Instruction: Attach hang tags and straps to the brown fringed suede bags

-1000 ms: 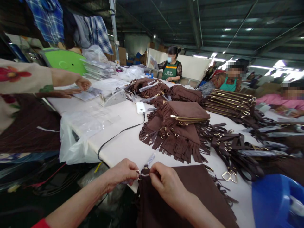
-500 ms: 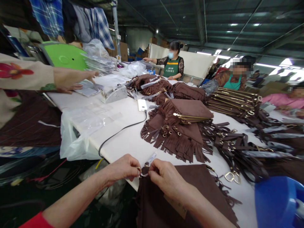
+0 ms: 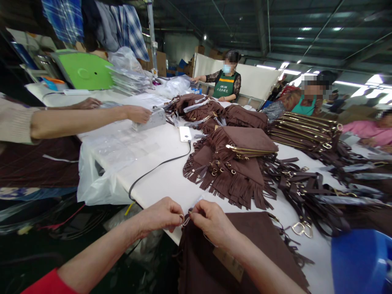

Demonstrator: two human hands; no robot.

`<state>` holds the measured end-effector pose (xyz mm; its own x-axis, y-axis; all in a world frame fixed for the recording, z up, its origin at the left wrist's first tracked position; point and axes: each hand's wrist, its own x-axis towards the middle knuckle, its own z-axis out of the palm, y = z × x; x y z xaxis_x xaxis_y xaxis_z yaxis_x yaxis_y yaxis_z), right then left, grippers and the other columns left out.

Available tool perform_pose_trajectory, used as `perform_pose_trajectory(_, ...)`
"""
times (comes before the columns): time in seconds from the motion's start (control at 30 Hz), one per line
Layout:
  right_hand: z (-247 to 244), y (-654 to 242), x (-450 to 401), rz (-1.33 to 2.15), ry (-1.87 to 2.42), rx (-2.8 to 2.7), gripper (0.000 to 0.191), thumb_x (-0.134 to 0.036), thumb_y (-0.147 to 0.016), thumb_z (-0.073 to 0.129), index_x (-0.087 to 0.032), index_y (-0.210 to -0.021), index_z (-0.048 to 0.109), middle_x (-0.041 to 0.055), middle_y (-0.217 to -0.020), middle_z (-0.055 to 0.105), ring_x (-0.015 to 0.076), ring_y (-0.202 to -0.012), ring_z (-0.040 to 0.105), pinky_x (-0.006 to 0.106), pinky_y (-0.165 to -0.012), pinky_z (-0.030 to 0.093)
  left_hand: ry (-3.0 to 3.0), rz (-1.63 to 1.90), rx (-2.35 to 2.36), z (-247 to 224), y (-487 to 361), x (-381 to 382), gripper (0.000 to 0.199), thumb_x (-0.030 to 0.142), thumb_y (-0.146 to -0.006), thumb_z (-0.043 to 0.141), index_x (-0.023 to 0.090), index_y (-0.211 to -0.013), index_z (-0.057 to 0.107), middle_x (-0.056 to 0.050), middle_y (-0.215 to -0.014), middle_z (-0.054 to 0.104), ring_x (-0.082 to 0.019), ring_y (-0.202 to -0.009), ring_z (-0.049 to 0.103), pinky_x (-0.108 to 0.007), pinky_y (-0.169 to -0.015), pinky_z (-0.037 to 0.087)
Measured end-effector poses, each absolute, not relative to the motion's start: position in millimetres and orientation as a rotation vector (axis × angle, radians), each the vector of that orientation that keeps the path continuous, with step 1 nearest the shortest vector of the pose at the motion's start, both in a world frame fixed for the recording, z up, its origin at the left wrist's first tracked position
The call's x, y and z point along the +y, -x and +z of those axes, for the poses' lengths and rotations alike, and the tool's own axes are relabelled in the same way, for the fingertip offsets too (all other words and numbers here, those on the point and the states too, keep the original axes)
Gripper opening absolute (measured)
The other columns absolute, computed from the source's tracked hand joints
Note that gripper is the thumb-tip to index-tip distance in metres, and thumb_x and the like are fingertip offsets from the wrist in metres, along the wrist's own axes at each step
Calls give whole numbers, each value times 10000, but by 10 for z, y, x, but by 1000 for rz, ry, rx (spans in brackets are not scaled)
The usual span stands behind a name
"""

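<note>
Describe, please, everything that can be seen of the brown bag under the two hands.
The brown bag looks flat and suede-like, with dark fringe along its right side. It lies at the near edge of the white table, its bottom cut off by the picture. A tan, paper-like piece sits on its face beside the right forearm. The grips of the left hand and right hand seem closed on a thin pale loop at its upper left corner.

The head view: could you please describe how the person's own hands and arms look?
Both hands, left and right, are without gloves, and both wrists and forearms are bare. A plain red sleeve shows at the lower edge on the left arm; no sleeve shows on the right arm.
</note>
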<state>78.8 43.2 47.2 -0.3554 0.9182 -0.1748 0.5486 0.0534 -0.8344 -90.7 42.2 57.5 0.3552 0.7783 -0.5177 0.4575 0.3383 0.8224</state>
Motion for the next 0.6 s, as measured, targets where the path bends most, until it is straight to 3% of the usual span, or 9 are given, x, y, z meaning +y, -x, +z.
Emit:
perform_pose_trajectory(0.4,431,-723,352,1207,1510,-1911,101,-158,-711,513,-162,-610,508,-41,-564,473,96,-566,429,207,-526,276,-1308,285,1255,583,902,435,201,260,-552,476,111,-613,598,28,-456,474,-102,-484,376,-239,-497,253)
perform_pose_trajectory(0.6,363,-700,291,1225,1481,-1964,108,-170,-731,512,-158,-628,542,-34,-565,507,94,-558,450,204,-527,284,-1320,272,1262,522,924,431,183,221,-481,494,117,-609,575,38,-509,458,-102,-532,368,-232,-500,248)
